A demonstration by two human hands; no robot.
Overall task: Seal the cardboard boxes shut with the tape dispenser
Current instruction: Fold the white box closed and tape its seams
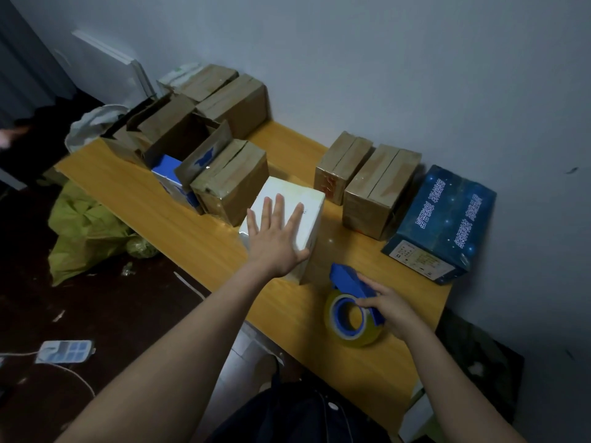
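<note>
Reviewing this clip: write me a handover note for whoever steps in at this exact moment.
Left hand: flat, fingers spread, pressing on the white box mid-table.
Right hand: grips the tape dispenser, which rests on the table beside the white box.
Done: the pictures don't show whether the white box is taped.
Left: tape the white box, then close and seal the open brown box at back left, whose flaps are up. The other brown boxes look closed, but their seals are unclear.
</note>
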